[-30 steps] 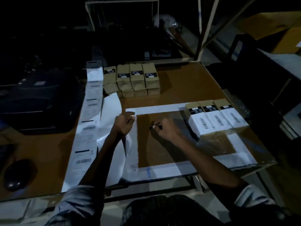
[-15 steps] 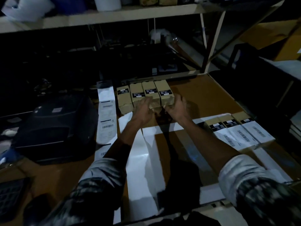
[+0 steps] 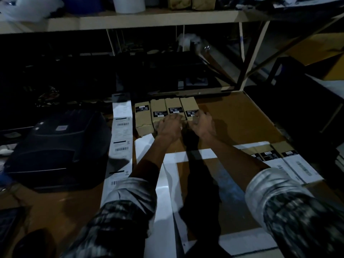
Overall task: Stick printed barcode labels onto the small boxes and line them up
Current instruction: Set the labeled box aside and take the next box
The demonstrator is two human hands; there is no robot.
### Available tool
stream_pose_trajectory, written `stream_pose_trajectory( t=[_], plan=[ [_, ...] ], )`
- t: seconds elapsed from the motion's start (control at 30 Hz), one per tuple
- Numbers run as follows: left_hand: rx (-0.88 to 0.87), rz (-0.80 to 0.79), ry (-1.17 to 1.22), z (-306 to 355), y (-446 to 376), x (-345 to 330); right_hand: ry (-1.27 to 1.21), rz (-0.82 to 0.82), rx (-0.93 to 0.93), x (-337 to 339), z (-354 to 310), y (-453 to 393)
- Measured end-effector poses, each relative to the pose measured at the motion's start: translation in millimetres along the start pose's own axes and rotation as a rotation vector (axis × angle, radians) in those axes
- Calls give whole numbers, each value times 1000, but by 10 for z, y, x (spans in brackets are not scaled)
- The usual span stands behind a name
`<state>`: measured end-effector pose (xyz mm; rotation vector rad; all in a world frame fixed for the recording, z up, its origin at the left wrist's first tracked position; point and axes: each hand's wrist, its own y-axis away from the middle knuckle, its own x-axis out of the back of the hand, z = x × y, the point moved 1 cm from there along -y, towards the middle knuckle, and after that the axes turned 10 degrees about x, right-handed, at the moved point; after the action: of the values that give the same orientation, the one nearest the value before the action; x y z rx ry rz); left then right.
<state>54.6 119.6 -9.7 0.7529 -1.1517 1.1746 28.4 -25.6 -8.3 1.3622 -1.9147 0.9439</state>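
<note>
Several tan boxes [image 3: 143, 118] with small black labels stand in a stacked row at the back of the brown table [image 3: 242, 118]. My left hand [image 3: 169, 126] lies on the near end of the middle boxes, fingers curled over them. My right hand [image 3: 202, 123] grips the near end of the rightmost box [image 3: 189, 107]. Three boxes bearing white barcode labels [image 3: 290, 164] lie in a row at the right, partly behind my right arm. A strip of printed barcode labels [image 3: 121, 138] runs down the table to the left of the stack.
A black label printer [image 3: 55, 149] sits at the left. Loose white backing paper [image 3: 163, 192] lies under my left arm, white tape lines mark the table. A shelf [image 3: 149, 19] hangs overhead, dark clutter lies behind the boxes, and a table edge runs along the right.
Both hands left the table's middle and reached to the back stack of tan boxes, where they now hold the near ends. My head has tilted up, bringing the shelf into view.
</note>
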Motion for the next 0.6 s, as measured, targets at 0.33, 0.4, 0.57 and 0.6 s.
stream_pose_trajectory(
  t=[0.33, 0.4, 0.57, 0.6],
  plan=[
    [-13, 60, 64, 76, 485, -197, -191, 105, -240, 141, -151, 342],
    [-18, 14, 111, 97, 617, -262, -320, 137, -318, 182, -163, 465],
    [-35, -34, 262, 218, 978, -346, -542, 207, -404, 322, -156, 883],
    [-38, -20, 305, 245, 1055, -343, -565, 225, -404, 365, -185, 998]
  ],
)
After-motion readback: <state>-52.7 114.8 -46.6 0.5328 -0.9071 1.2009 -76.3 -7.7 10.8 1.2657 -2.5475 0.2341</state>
